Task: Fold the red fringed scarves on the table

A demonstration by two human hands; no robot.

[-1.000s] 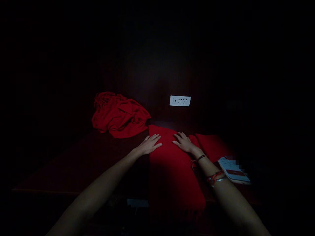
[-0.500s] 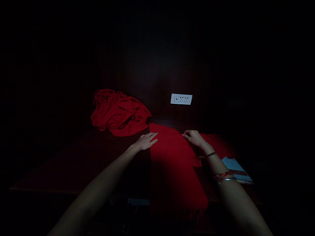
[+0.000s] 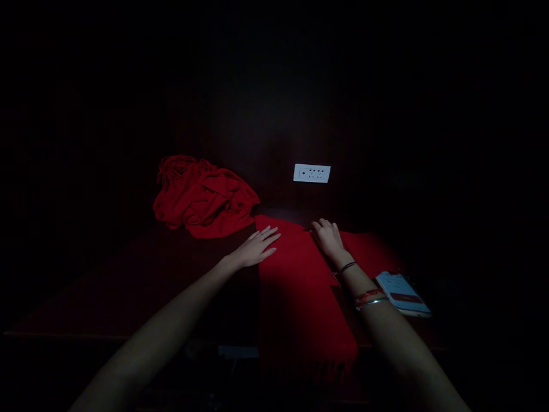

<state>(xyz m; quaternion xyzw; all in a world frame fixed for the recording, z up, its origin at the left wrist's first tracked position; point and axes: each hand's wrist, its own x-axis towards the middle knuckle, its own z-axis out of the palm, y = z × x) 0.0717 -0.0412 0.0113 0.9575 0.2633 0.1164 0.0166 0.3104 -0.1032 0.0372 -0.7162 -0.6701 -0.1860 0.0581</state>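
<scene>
A long red scarf lies over the dark table, its fringed near end hanging past the front edge. My left hand rests on the scarf's left edge, fingers spread and a ring on one of them. At the scarf's far right edge, my right hand is closed with bent fingers on the fabric; its fingertips are partly hidden. Some loose fringe shows beside my right wrist. Behind and to the left sits a crumpled red fringed scarf, apart from both hands.
Another flat stretch of red cloth lies right of my right hand. A phone with a lit screen rests by my right forearm. A white socket plate is on the dark back wall. The table's front edge shows faintly.
My right hand lifted from lying flat, pinched the scarf's right edge and pulled it rightward, then moved slightly back and left. My left hand stayed on the left edge, its fingers now more spread.
</scene>
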